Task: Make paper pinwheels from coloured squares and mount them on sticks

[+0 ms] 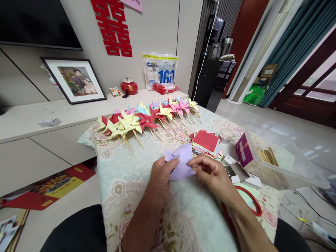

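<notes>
Both my hands hold a lilac paper square (181, 161) just above the flowered table cloth (126, 189). My left hand (160, 175) pinches its left edge, fingers closed on the paper. My right hand (210, 171) pinches the right edge with thumb and fingers. The paper is partly folded, with corners bent up. Just beyond it lies a stack of coloured paper squares (206, 142) with a red sheet on top. Farther back, a row of several finished paper pinwheels (147, 119) on wooden sticks lies across the table.
A clear plastic box (278, 164) with wooden sticks sits at the right, beside a purple carton (243, 154) and a small clear jar (226, 134). Red-handled scissors (252, 201) lie under my right forearm. A low cabinet (39, 122) carries a framed photo, red pot and white bag.
</notes>
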`<state>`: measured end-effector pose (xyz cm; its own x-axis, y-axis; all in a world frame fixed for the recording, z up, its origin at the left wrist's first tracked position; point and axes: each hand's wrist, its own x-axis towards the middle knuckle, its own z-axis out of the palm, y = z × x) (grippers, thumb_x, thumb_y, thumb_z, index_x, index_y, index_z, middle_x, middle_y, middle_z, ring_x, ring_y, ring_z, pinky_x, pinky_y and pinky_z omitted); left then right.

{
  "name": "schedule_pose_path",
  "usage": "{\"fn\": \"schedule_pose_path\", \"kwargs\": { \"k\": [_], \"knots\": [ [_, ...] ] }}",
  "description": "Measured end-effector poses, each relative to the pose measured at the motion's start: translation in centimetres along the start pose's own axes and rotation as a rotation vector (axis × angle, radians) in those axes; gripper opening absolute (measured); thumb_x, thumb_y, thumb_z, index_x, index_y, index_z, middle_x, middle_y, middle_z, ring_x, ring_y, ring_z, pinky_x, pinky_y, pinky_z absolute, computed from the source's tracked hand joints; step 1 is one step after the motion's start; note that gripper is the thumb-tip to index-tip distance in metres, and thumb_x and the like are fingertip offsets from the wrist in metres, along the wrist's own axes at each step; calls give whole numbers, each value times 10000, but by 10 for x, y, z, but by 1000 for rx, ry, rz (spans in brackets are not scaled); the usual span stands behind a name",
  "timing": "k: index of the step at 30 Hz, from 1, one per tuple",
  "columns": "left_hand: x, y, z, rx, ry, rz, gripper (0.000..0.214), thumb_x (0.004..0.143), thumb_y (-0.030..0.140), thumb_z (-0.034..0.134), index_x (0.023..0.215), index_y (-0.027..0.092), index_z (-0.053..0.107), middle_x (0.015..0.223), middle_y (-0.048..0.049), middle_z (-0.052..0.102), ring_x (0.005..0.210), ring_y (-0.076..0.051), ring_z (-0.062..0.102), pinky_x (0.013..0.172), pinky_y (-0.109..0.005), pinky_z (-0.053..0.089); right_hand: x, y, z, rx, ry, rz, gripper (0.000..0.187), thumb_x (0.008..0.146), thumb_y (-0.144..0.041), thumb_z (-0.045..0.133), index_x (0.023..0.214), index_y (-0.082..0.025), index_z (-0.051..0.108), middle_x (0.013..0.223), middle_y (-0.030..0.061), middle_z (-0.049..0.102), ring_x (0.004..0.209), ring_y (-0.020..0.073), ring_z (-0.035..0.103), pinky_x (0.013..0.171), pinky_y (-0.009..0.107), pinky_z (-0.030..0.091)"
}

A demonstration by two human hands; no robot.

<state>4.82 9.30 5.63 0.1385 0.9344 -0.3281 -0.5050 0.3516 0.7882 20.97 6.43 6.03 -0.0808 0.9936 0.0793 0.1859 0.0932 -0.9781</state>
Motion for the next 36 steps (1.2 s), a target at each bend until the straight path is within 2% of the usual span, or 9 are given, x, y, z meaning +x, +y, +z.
{"fn": "schedule_pose_path", "kwargs": {
  "k": [4,9,15,22,27,32,36],
  "knots": [
    [1,-3,-2,53,-10,7,283,581,283,794,790,102,735,647,-22,690,584,-137,564,579,-242,423,1,0,0,-36,-23,-65,124,826,-304,690,876,-200,735,716,-14,535,650,133,439,604,274,334],
    [2,-8,-2,103,-51,34,282,592,285,790,801,99,750,678,-23,697,605,-132,552,602,-241,427,0,-3,1,-35,-48,-39,175,860,-343,670,778,-189,666,670,-33,485,602,116,389,563,263,302],
    [2,-10,0,127,-102,33,285,603,275,785,836,113,756,719,-34,711,685,-169,597,672,-266,462,1,-6,2,-48,-29,12,182,837,-316,654,718,-195,585,622,-51,437,572,110,359,538,259,273],
    [4,-14,2,162,-51,54,188,577,213,765,735,117,734,619,-7,662,597,-129,542,586,-232,416,-1,-7,4,48,-70,62,203,823,-351,648,718,-195,571,599,-58,427,560,110,350,536,259,277],
    [6,-18,1,188,-8,35,189,565,244,778,697,124,717,610,-8,662,561,-125,532,552,-234,399,-2,-8,5,38,-86,76,193,808,-333,645,700,-193,568,587,-61,420,549,105,327,525,259,250],
    [3,-17,3,176,-67,64,127,604,206,752,702,128,735,624,-3,664,593,-126,550,593,-227,420,-1,-5,5,30,-19,73,188,802,-339,629,701,-201,549,584,-63,414,549,109,344,522,257,265],
    [0,-15,4,142,-72,26,105,629,219,759,691,137,739,643,-9,682,591,-130,563,579,-224,421,-1,-2,7,4,60,69,164,796,-308,610,682,-209,546,550,-62,443,524,110,372,508,254,275]
  ]
}}
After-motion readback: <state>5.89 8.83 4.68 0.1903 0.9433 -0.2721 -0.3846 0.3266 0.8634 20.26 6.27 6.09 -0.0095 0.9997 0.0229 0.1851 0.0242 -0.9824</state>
